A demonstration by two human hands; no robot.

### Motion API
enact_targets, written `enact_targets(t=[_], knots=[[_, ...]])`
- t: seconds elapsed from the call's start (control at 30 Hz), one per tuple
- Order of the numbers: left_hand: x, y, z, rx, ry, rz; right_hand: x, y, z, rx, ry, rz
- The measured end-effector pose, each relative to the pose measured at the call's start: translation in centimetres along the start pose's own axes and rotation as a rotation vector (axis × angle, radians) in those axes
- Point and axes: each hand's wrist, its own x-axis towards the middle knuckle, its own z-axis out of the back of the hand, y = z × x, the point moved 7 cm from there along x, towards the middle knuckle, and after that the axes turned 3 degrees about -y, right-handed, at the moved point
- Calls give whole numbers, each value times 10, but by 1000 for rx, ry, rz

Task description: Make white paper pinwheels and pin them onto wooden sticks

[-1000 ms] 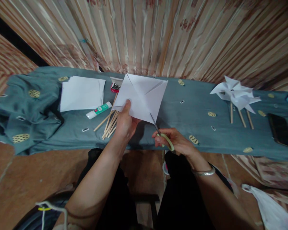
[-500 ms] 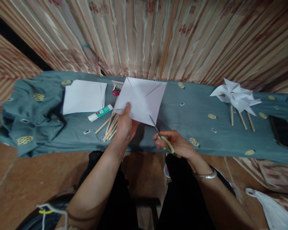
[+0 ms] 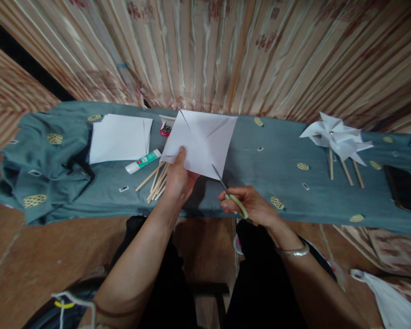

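A white square sheet of paper (image 3: pixel 205 137) is held up over the table, with slits running in from its corners. My left hand (image 3: pixel 178 180) grips its lower left edge, thumb on top and fingers underneath. In my right hand (image 3: pixel 248 203) is a pair of scissors (image 3: pixel 239 205) with pale green handles. Their blades lie at the paper's lower right corner, one blade visible over the sheet. Beside my left hand, several thin wooden sticks (image 3: pixel 154 185) lie partly hidden under the paper.
Left of the sticks are a glue tube (image 3: pixel 143 161) and a stack of white paper (image 3: pixel 121 139). A small red box of pins (image 3: pixel 166 127) sits behind. Paper pinwheels on sticks (image 3: pixel 339 137) and a black phone (image 3: pixel 404 189) lie rightward on the green cloth (image 3: pixel 260 169).
The paper and scissors have shifted very slightly to the left. Both hands keep their hold, and the other things stay where they were.
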Motion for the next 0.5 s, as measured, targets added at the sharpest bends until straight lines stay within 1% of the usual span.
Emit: enact_targets(t=[0.5], knots=[[1, 0, 1, 33, 31, -10, 1, -4, 2, 23, -21, 1]])
